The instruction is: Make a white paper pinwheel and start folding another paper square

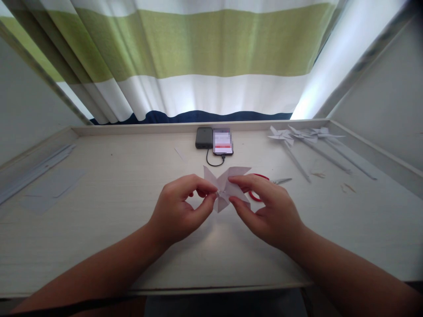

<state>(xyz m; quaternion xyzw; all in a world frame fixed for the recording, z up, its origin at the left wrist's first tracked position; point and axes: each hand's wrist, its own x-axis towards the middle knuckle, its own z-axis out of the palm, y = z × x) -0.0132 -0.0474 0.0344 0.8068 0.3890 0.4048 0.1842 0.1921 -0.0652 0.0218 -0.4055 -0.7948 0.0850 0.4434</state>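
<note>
A white paper pinwheel (pixel 222 203) is held up between both hands above the middle of the desk, its folded blades pointing outward. With thumb and forefinger, my left hand (pixel 183 210) pinches it near the centre. My right hand (pixel 266 207) grips a blade on the right side between thumb and fingers. Just behind the right fingers lie scissors (pixel 280 181) with red handles, partly hidden by that hand. No stick shows on the held pinwheel.
Several finished paper pinwheels on sticks (pixel 304 147) lie at the back right, with small brown scraps (pixel 317 175) near them. A phone (pixel 222 141) is cabled to a dark power bank (pixel 204 138). Paper sheets (pixel 54 187) and long rolled paper strips (pixel 39 169) lie left. A striped curtain (pixel 211 44) hangs behind.
</note>
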